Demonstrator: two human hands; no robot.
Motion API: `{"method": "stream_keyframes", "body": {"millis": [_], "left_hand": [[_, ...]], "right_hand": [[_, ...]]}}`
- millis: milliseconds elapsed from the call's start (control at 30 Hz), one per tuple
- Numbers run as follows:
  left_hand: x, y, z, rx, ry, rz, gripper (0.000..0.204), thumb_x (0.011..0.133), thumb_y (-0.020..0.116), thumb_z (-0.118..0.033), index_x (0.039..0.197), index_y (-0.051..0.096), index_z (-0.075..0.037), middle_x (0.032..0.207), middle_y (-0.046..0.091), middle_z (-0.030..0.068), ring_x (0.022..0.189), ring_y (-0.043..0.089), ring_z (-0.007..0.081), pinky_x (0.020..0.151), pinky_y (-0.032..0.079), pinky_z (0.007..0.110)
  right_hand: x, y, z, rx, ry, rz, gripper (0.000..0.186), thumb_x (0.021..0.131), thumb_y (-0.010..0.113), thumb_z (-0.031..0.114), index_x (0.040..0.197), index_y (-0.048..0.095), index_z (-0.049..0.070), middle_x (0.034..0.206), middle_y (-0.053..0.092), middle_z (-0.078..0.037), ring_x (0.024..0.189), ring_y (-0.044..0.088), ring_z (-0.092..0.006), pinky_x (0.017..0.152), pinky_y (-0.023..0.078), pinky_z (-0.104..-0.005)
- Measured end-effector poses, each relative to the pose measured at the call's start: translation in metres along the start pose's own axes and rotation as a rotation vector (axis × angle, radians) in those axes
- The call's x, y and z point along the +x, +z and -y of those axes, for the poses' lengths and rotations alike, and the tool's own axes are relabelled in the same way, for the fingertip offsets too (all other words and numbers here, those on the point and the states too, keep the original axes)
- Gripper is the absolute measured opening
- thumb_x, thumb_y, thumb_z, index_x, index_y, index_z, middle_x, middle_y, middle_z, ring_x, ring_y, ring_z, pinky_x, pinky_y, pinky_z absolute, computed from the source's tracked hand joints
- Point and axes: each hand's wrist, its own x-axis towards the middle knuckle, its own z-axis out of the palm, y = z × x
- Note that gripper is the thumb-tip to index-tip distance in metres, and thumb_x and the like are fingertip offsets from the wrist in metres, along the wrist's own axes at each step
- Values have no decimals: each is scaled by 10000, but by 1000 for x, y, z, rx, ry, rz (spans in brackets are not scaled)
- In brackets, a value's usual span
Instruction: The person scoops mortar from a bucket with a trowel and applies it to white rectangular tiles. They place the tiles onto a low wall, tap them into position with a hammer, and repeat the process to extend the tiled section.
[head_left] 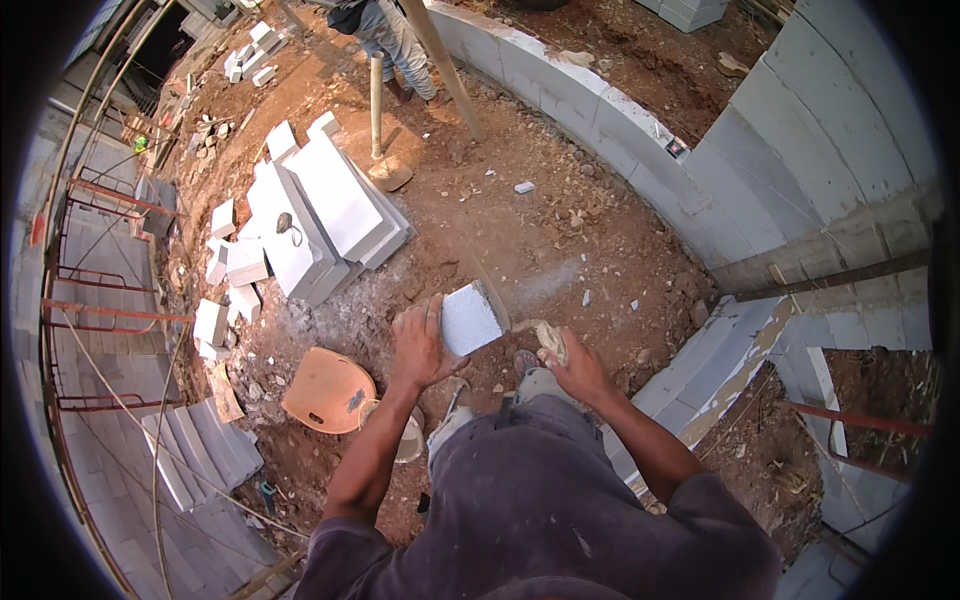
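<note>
My left hand (418,345) is closed on the left side of a small white lightweight concrete block (472,318), held up in front of my body. In my right hand (580,368) is the pale, worn handle (549,341) of a hand saw. Its long thin blade (492,288) shows nearly edge-on, running away from me along the block's right side. Whether the blade touches the block I cannot tell. Below my left hand lie an orange plastic board (328,390) with a slot and, partly hidden by my forearm, a pale bucket (409,440).
Stacked white blocks (335,190) stand ahead on the left, with a small dark coiled item (286,222) on top. Beyond are a hoe (377,110), a leaning pole (440,60) and another person's legs (392,45). A low block wall (560,85) curves along the right; scaffolding (110,270) stands left.
</note>
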Motion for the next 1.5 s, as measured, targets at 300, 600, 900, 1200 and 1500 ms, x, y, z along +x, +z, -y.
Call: {"method": "stream_keyframes", "body": {"millis": [300, 600, 900, 1200, 1500], "left_hand": [[-10, 2, 11, 24, -74, -42, 1178, 534, 864, -481, 1482, 338, -19, 1237, 503, 215, 1196, 472, 404, 1048, 319, 536], [-77, 25, 39, -50, -346, -52, 1204, 528, 862, -519, 1493, 326, -38, 1288, 472, 219, 1248, 446, 394, 1050, 324, 539], [-243, 58, 61, -244, -1055, -113, 1208, 542, 854, -519, 1492, 307, -10, 1306, 467, 195, 1246, 430, 365, 1053, 328, 513], [-507, 52, 55, -143, -1551, -406, 1203, 540, 891, -470, 1482, 298, -12, 1331, 443, 238, 1274, 399, 418, 1080, 318, 559], [-628, -35, 42, -316, -1679, -651, 1263, 536, 911, -575, 1475, 322, 29, 1337, 427, 235, 1283, 425, 369, 1088, 354, 498]], "right_hand": [[6, 1, 1, 40, -36, 26, 645, 929, 642, 255, 1408, 380, -88, 1167, 609, -355, 1140, 580, -502, 972, 465, -502], [22, 42, -12, 148, 32, 55, 542, 972, 604, 338, 1367, 464, -6, 1179, 630, -261, 1057, 630, -437, 884, 485, -456], [117, 133, -78, -563, -11, 285, 419, 898, 670, 353, 1175, 675, 39, 1022, 705, -271, 990, 668, -455, 856, 510, -497], [68, 432, -1, -858, -178, 979, 474, 899, 603, 378, 1259, 603, 69, 1169, 662, -284, 1111, 629, -449, 932, 502, -516], [-4, 602, 55, -645, -219, 1105, 513, 939, 588, 383, 1355, 549, 84, 1200, 669, -241, 1123, 644, -394, 947, 503, -465]]}}
